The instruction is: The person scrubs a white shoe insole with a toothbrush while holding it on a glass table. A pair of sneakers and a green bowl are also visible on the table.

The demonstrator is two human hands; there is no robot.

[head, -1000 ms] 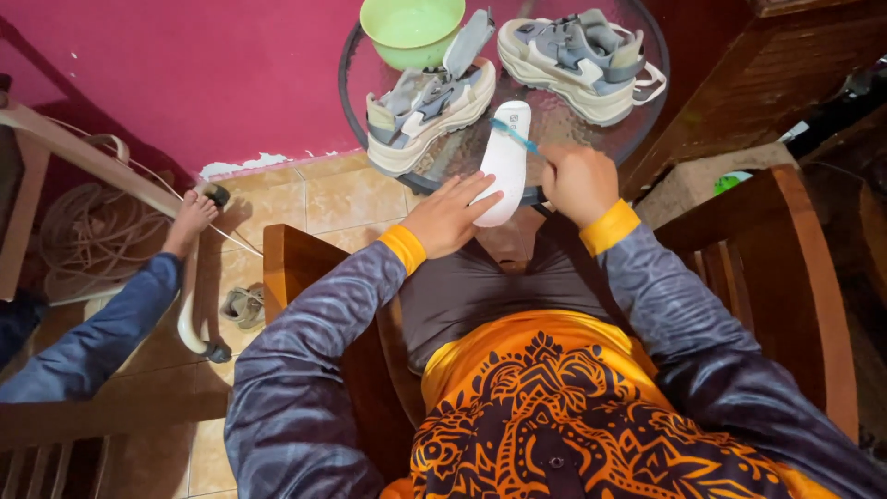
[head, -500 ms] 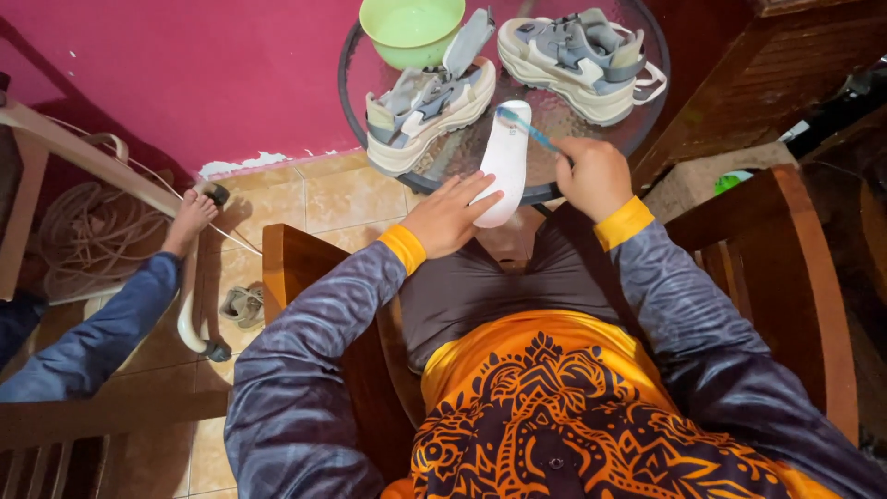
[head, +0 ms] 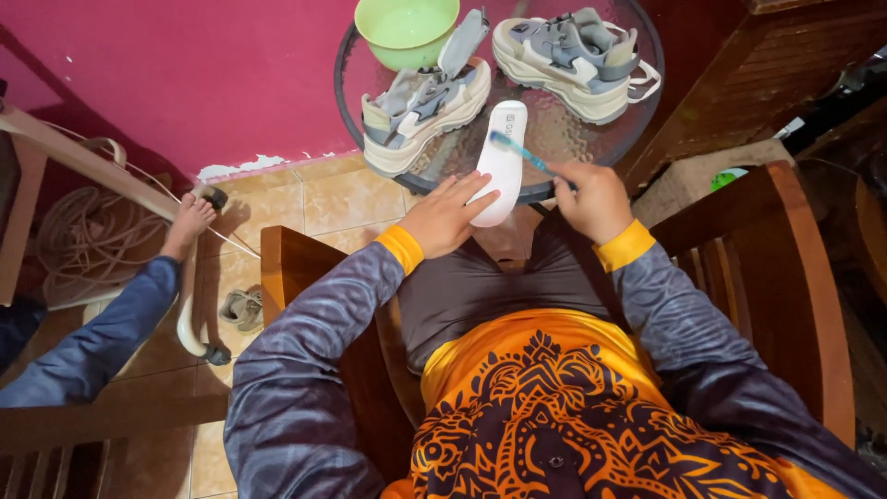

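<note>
left hand (head: 443,217): fingers flat on the white insole (head: 502,162), pinning it at the table's near edge
right hand (head: 594,199): clenched round a blue toothbrush (head: 522,152), bristles on the insole, I think
table (head: 554,139): round glass, two grey shoes (head: 425,106) and a green bowl (head: 407,28) further back

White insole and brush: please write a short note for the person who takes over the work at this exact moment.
Left hand: lies flat on the near end of the white insole and pins it on the round glass table.
Right hand: grips a blue toothbrush, bristles on the insole's middle.
Both grey shoes stand on the table beside a green bowl.
Done: insole is out of the shoe.
Left: how clean the insole is cannot be judged; a second insole sticks up from the nearer shoe, untouched.
</note>
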